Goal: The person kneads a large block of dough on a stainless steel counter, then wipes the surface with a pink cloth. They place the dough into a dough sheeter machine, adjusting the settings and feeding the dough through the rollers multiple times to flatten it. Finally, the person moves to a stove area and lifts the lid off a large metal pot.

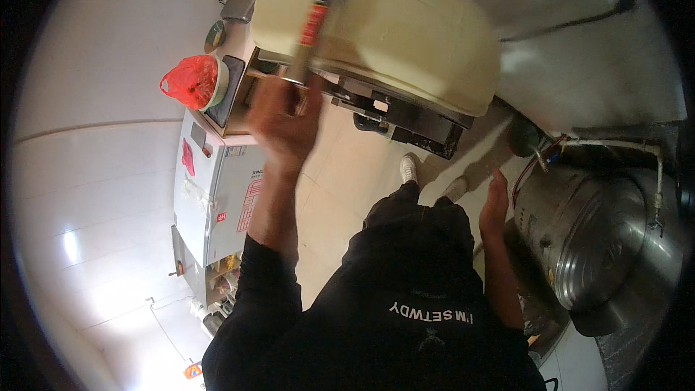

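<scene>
My left hand (288, 119) is raised and closed around the lower end of a claw hammer (312, 27). The hammer is motion-blurred; its dark head points away from me and red wrapping shows on the handle. Behind the hammer lies a large cream-coloured padded panel (407, 32) with rounded corners. A dark metal frame (402, 114) is attached along the panel's near side. At my right side hangs my right hand (494, 206), holding nothing, near a large stainless-steel drum.
To the right stands the steel drum (592, 239), with a pipe and tap (658, 195) beside it. On the left are a white refrigerator (212, 190) and a counter bearing a bowl with a red plastic bag (193, 81). My shoes (409, 168) are on the tiled floor.
</scene>
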The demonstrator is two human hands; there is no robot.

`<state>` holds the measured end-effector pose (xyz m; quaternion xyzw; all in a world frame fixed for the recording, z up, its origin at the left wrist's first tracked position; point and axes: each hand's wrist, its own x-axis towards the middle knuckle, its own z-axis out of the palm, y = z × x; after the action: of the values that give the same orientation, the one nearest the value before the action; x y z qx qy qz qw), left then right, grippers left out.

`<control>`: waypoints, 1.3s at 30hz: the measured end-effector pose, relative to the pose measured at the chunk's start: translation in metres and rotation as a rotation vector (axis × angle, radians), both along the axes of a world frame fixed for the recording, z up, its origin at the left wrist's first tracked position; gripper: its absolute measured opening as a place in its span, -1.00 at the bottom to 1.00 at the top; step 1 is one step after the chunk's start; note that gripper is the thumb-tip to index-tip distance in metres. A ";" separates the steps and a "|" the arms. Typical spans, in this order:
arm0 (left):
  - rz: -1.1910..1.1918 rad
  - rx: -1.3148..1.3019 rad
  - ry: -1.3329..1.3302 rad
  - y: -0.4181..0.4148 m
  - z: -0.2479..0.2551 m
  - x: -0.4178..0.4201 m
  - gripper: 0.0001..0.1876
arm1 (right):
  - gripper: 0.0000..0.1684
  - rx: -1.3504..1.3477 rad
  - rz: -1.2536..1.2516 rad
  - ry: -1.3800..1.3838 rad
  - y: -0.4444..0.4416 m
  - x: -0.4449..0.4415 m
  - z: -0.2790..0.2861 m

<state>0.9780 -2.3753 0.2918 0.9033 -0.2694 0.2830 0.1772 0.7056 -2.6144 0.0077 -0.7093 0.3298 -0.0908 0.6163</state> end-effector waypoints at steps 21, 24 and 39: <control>0.639 -1.371 1.309 0.086 -0.289 -0.061 -0.52 | -0.38 0.115 -0.005 0.339 0.021 -0.092 -0.084; 0.692 -1.553 1.435 0.070 -0.342 -0.059 -0.35 | -0.35 0.215 -0.046 0.562 0.009 -0.103 -0.096; 0.781 -1.923 1.308 0.033 -0.394 -0.027 -0.39 | -0.27 0.436 -0.191 0.639 0.005 -0.115 -0.106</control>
<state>0.9506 -2.3419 -0.1024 0.3968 0.4775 -0.1061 0.7767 0.5905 -2.6089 -0.0985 -0.5204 0.5812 0.1496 0.6075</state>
